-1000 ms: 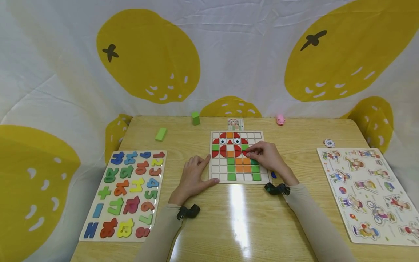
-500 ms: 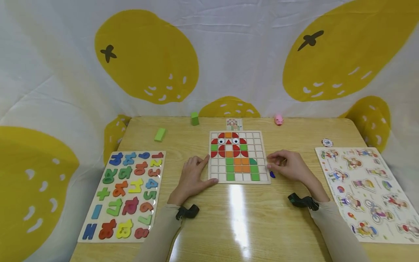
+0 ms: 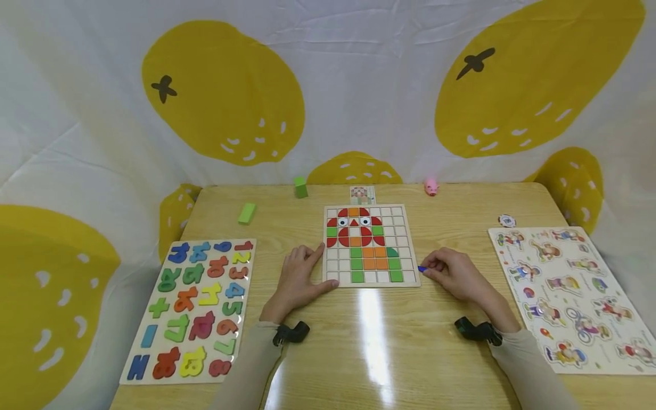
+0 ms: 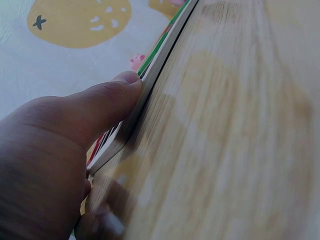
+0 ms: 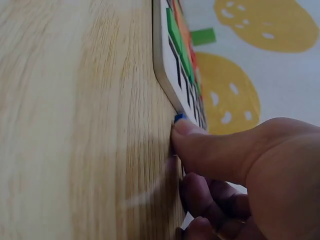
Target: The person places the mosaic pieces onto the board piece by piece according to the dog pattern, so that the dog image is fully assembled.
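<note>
A square wooden grid board (image 3: 333,277) holds red, orange and green mosaic pieces and two eye tiles, set in a figure with a round head. My left hand (image 3: 297,279) rests at the board's left side, thumb on its near-left corner; in the left wrist view the thumb (image 4: 107,102) touches the board's edge (image 4: 150,82). Just off the board's right edge, my right hand (image 3: 453,273) pinches a small blue piece (image 3: 422,269) between thumb and fingers. In the right wrist view the thumb covers most of the blue piece (image 5: 179,117), so its shape is hidden.
A small picture card (image 3: 363,195) lies behind the board. Left are a number puzzle board (image 3: 237,296) and two green blocks (image 3: 247,213). A pink pig (image 3: 431,187), a poker chip (image 3: 507,220) and a figure puzzle board (image 3: 553,296) are at right.
My right hand has left the red piece at the board's middle, moved right off the board, and taken hold of the blue piece on the table. My left hand has stayed put.
</note>
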`<state>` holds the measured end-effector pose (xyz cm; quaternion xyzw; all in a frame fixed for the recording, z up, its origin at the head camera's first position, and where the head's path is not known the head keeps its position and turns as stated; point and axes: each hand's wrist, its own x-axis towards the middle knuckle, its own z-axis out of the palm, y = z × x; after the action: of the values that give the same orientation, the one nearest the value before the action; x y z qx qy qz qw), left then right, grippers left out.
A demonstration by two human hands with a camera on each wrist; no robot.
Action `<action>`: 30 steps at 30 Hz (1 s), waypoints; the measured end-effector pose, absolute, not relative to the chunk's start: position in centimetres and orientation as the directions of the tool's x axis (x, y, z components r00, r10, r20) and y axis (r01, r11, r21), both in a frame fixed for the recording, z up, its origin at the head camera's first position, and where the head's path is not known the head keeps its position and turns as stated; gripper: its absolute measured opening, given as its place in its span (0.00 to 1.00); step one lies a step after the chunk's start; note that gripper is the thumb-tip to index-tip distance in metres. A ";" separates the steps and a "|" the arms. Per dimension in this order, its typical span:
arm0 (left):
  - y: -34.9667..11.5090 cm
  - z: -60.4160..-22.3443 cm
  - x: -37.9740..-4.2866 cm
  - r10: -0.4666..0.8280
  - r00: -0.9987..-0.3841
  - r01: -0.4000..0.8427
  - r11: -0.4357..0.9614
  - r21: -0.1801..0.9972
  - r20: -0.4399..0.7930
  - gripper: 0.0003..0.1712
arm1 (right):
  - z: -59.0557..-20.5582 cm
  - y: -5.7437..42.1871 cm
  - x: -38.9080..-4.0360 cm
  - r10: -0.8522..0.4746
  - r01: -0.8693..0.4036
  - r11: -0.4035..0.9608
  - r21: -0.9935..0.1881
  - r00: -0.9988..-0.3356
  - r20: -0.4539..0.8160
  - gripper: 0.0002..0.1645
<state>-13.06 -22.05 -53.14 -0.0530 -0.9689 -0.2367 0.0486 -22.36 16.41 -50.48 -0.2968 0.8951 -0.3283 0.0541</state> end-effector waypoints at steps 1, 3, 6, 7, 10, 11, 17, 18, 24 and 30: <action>-22.0 -53.2 -13.1 0.080 -0.989 0.126 0.883 0.451 0.121 0.58 | -50.5 16.4 -22.4 -0.573 -0.500 0.610 -0.615 -0.814 0.093 0.05; -22.0 -53.2 -13.1 0.081 -0.989 0.127 0.883 0.451 0.121 0.58 | -50.3 16.5 -22.5 -0.579 -0.500 0.619 -0.606 -0.811 0.077 0.06; -21.9 -53.3 -13.1 0.082 -0.990 0.127 0.882 0.453 0.118 0.58 | -50.1 16.6 -22.9 -0.570 -0.498 0.621 -0.605 -0.817 0.086 0.06; -21.9 -53.3 -13.1 0.081 -0.990 0.125 0.883 0.453 0.114 0.58 | -50.0 16.6 -23.2 -0.561 -0.493 0.615 -0.615 -0.822 0.098 0.05; -22.0 -53.3 -13.1 0.077 -0.991 0.117 0.885 0.451 0.106 0.58 | -49.8 16.2 -24.1 -0.544 -0.479 0.553 -0.681 -0.827 0.141 0.05; -22.0 -53.3 -13.1 0.076 -0.992 0.115 0.885 0.450 0.105 0.58 | -49.8 16.0 -24.4 -0.546 -0.473 0.524 -0.708 -0.825 0.147 0.06; -21.8 -53.4 -13.3 0.083 -0.990 0.127 0.878 0.462 0.115 0.58 | -50.3 14.5 -25.7 -0.602 -0.431 0.475 -0.767 -0.795 0.074 0.07; -21.7 -53.4 -13.4 0.085 -0.990 0.130 0.877 0.463 0.116 0.58 | -50.4 14.4 -25.8 -0.606 -0.433 0.487 -0.758 -0.793 0.063 0.07; -21.7 -53.3 -13.2 0.081 -0.991 0.122 0.878 0.464 0.108 0.58 | -50.6 13.5 -25.4 -0.627 -0.511 0.515 -0.688 -0.772 0.104 0.09; -22.1 -53.2 -13.1 0.075 -0.992 0.112 0.886 0.449 0.100 0.59 | -50.7 12.9 -25.3 -0.609 -0.503 0.535 -0.679 -0.787 0.104 0.12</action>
<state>-13.08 -22.06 -53.17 -0.0482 -0.9704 -0.2334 0.0397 -25.26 12.91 -50.72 -0.3184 0.8730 -0.3622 0.0725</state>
